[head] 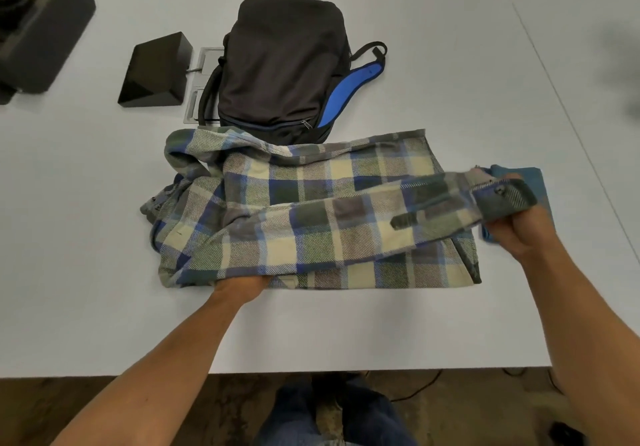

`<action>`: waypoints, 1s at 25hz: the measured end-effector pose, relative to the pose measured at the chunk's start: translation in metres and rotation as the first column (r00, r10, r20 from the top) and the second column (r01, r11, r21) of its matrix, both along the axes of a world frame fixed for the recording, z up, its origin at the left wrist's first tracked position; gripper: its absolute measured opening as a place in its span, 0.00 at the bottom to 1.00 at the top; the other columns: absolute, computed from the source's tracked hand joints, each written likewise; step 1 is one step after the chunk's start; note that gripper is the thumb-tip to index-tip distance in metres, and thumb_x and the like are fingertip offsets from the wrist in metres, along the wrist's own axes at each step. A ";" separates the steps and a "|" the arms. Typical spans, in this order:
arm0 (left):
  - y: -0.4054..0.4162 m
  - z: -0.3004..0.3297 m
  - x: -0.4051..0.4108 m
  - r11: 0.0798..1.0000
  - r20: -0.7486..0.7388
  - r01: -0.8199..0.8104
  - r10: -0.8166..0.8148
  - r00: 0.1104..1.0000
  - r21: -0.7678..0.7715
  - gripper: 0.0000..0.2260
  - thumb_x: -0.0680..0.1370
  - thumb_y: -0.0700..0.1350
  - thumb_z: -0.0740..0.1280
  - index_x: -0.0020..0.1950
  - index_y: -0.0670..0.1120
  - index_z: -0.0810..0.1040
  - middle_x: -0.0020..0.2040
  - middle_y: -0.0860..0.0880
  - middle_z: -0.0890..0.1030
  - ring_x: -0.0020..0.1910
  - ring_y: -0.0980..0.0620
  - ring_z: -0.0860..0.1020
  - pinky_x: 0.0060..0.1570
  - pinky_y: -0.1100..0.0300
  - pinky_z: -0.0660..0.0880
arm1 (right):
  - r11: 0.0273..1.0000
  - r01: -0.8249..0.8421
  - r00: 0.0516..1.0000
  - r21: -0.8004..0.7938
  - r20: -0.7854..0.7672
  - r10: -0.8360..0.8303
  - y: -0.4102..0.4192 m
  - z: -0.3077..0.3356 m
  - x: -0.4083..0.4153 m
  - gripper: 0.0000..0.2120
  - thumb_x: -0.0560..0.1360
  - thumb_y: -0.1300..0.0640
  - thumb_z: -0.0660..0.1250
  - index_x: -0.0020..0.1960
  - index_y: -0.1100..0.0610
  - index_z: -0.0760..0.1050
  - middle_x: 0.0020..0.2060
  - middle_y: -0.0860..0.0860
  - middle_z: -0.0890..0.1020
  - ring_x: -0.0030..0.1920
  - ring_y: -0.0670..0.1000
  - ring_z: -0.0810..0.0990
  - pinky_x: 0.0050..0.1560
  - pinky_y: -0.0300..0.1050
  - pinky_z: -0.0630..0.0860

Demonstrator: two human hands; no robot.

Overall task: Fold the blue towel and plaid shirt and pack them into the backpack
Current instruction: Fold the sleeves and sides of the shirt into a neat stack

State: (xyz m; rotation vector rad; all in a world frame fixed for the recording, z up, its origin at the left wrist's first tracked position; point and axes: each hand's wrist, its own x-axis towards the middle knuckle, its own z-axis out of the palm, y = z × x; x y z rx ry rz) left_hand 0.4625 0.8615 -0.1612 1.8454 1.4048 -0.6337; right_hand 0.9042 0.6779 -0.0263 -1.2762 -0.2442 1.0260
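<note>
The plaid shirt [311, 217] lies spread across the middle of the white table [450, 64], its collar end to the left. My right hand [519, 230] grips the cuff of one sleeve and holds it stretched out to the right, above the shirt's body. My left hand [239, 284] is at the shirt's near edge with its fingers tucked under the cloth and hidden. The blue towel [526, 175] lies folded at the right, mostly behind the cuff and my right hand. The black backpack [280, 64] with blue lining lies just beyond the shirt, its zipper closed.
A black wedge-shaped box [156, 71] sits left of the backpack beside a grey floor-box plate [207, 61]. A dark device [38, 29] is at the far left corner. The table's near edge [311, 371] runs across below my forearms.
</note>
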 end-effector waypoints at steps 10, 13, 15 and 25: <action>-0.024 0.007 -0.039 0.974 0.390 -0.195 0.137 0.911 0.113 0.30 0.76 0.58 0.67 0.73 0.44 0.67 0.71 0.42 0.71 0.71 0.40 0.66 0.69 0.50 0.65 | 0.971 0.040 0.998 -0.236 -0.029 -0.048 -0.042 -0.045 -0.009 0.10 0.83 0.61 0.55 0.48 0.56 0.74 0.48 0.56 0.82 0.49 0.54 0.81 0.40 0.43 0.82; -0.037 0.020 -0.048 0.970 0.425 -0.131 0.033 0.905 0.204 0.46 0.67 0.78 0.58 0.71 0.44 0.71 0.68 0.43 0.75 0.68 0.39 0.70 0.66 0.47 0.70 | 0.959 0.029 0.995 -0.282 -0.085 -0.055 -0.052 -0.055 -0.007 0.12 0.82 0.64 0.54 0.53 0.59 0.77 0.54 0.59 0.82 0.55 0.59 0.80 0.47 0.51 0.83; -0.045 0.024 -0.052 0.959 0.264 0.039 -0.116 0.958 0.282 0.45 0.68 0.78 0.50 0.71 0.48 0.72 0.66 0.47 0.77 0.67 0.42 0.72 0.64 0.49 0.72 | 0.948 0.020 0.988 -0.317 -0.137 -0.067 -0.056 -0.060 -0.007 0.13 0.81 0.63 0.54 0.54 0.60 0.78 0.58 0.60 0.81 0.58 0.63 0.81 0.52 0.61 0.81; -0.089 0.017 -0.076 0.669 0.130 0.404 -0.599 0.790 0.624 0.27 0.83 0.60 0.48 0.68 0.44 0.76 0.64 0.47 0.79 0.62 0.47 0.78 0.64 0.53 0.72 | 0.771 0.104 0.973 -0.628 0.223 0.050 -0.043 -0.083 -0.023 0.13 0.77 0.66 0.68 0.59 0.58 0.69 0.61 0.60 0.75 0.55 0.61 0.77 0.33 0.47 0.81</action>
